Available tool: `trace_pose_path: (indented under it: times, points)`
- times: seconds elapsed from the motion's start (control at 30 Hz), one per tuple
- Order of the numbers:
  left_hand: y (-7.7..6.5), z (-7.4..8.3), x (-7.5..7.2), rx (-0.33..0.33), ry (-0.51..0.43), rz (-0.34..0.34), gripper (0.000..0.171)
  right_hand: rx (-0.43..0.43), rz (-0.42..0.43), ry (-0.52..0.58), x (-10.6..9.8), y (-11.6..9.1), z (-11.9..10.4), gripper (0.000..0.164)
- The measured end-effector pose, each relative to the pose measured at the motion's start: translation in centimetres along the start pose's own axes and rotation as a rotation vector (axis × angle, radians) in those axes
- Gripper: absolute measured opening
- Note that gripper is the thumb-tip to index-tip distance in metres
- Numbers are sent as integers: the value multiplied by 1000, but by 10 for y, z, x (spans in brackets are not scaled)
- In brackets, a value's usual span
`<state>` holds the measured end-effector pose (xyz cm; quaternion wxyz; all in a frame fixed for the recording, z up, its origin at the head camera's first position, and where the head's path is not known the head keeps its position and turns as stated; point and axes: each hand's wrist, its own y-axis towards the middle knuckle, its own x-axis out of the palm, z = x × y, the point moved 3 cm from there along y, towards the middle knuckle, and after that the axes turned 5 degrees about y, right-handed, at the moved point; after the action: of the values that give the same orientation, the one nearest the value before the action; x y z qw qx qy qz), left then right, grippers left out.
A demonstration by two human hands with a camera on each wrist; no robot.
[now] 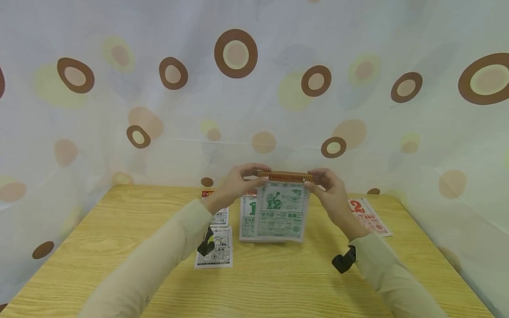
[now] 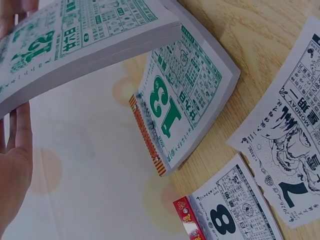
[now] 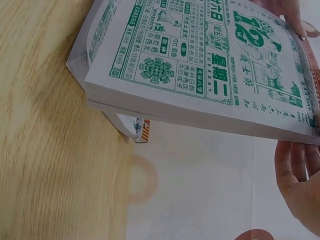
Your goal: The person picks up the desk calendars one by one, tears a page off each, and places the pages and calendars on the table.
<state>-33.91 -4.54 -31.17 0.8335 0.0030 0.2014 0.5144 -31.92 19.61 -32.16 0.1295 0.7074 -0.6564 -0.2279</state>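
A thick tear-off calendar [image 1: 284, 212] with a green 12 on its top page and an orange-brown striped binding is held up over the far part of the table. My left hand [image 1: 238, 183] grips its upper left corner, thumb on the front. At the upper right corner my right hand [image 1: 332, 190] pinches the binding the same way. Behind and partly hidden by it lies a second calendar [image 2: 185, 90] with a green 13 and a similar striped binding. In the right wrist view, the held calendar's thick page edges [image 3: 190, 115] face the camera.
Left on the wooden table [image 1: 131, 238] are a small red-topped calendar [image 2: 235, 200] showing a black 8 and a loose sheet [image 1: 216, 254] with a black 7. A red-printed page [image 1: 370, 216] lies at the right. A patterned curtain [image 1: 278, 110] hangs behind the table.
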Motion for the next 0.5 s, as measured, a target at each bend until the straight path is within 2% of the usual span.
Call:
trace_pose_path:
  times: [0.5]
  points:
    - [-2,-3,-11,-42,-35,13,34,25,-39,-29,8,2,1,36]
